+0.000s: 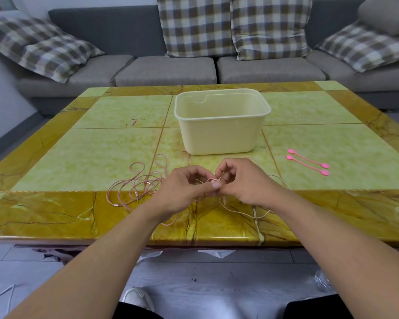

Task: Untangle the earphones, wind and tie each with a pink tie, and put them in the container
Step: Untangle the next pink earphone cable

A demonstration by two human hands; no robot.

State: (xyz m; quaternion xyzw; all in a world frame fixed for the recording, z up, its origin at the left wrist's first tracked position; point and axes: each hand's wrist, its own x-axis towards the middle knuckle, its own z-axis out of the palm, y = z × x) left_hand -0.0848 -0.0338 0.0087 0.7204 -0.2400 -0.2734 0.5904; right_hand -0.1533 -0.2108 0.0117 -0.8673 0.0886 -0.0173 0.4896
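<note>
Pink earphone cables [138,183] lie in tangled loops on the table's near left part and run under my hands. My left hand [184,185] and my right hand [242,180] meet above the table's front middle. Both pinch a small knot of the pink cable between thumb and fingers. More cable trails out below my right hand toward the front edge. Two pink ties [309,164] lie side by side on the right of the table. A cream plastic container [219,139] stands open in the middle, just behind my hands.
The green and yellow marble table [78,153] has its front edge close to me. A grey sofa [166,70] with checked cushions stands behind it. A white shoe [138,298] and a white cable [0,293] lie on the grey floor below.
</note>
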